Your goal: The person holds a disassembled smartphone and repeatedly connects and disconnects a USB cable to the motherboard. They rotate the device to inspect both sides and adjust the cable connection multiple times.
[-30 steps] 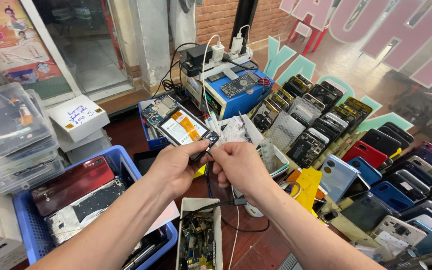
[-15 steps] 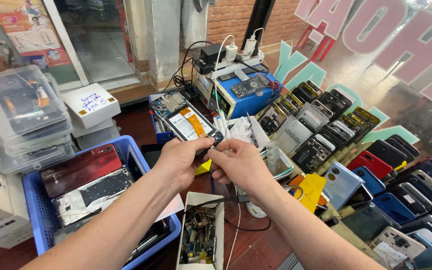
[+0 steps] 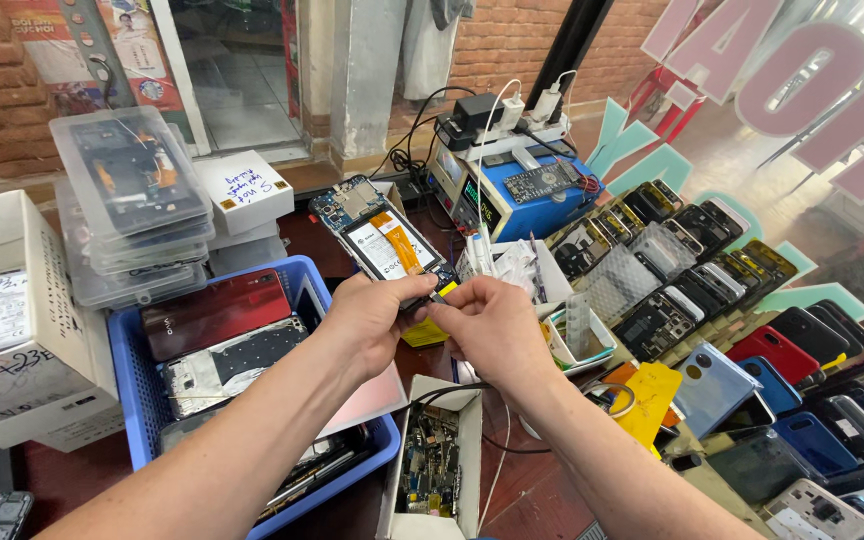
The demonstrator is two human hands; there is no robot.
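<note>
Opened phone (image 3: 380, 240), back cover off, circuit board and orange flex strip exposed; held tilted above the middle of the worktop, over the blue basket's right rim. Left hand (image 3: 367, 322) grips its lower end, fingers curled round the edge. Right hand (image 3: 492, 325) pinched closed at the phone's lower right corner, fingertips meeting the left hand's; what it pinches is too small to tell. A yellow piece (image 3: 425, 332) shows just under both hands. Blue basket (image 3: 124, 352) at left holds a red phone back (image 3: 217, 312) and loose plates. Small open white box (image 3: 434, 458) of circuit boards near the front edge, below the hands. Stack of clear plastic trays (image 3: 132, 200) toward the rear left; blue power supply unit (image 3: 520, 192) at rear centre. Rows of phone backs and bodies (image 3: 752, 330) along the right edge.
</note>
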